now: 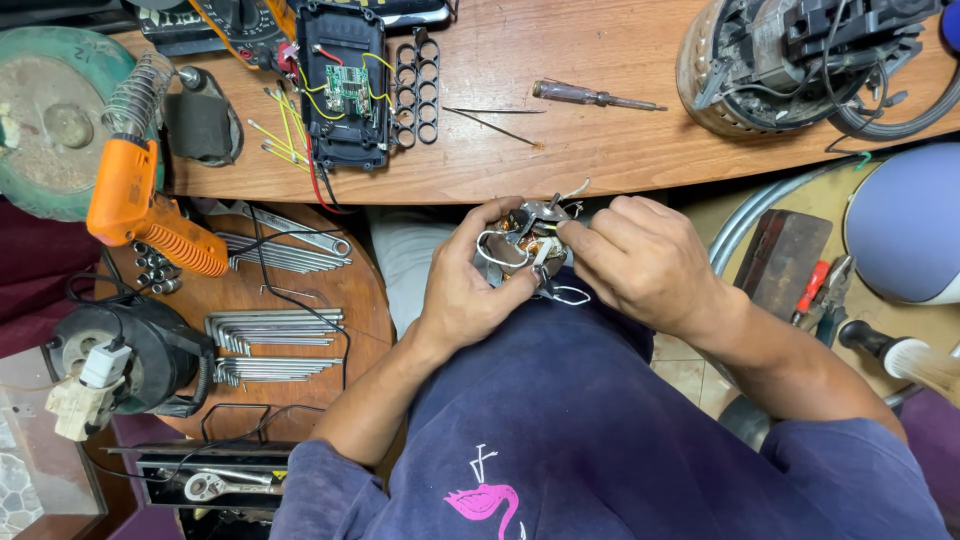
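Observation:
A small metal motor part [528,238] with copper windings and loose white wires sits between both hands, just below the edge of the wooden workbench [560,150]. My left hand [472,285] cups it from below and the left, fingers wrapped around its body. My right hand [640,262] comes in from the right, fingertips pinching at the wires on its top. A white wire loop [572,295] hangs under the part. Both forearms rest over my dark blue shirt.
On the bench lie an open black battery case with a circuit board [345,85], a black cell holder [417,90], a screwdriver [592,97] and a large motor housing [800,60]. An orange soldering gun [140,205] and hex keys [270,345] sit on a round stool at left.

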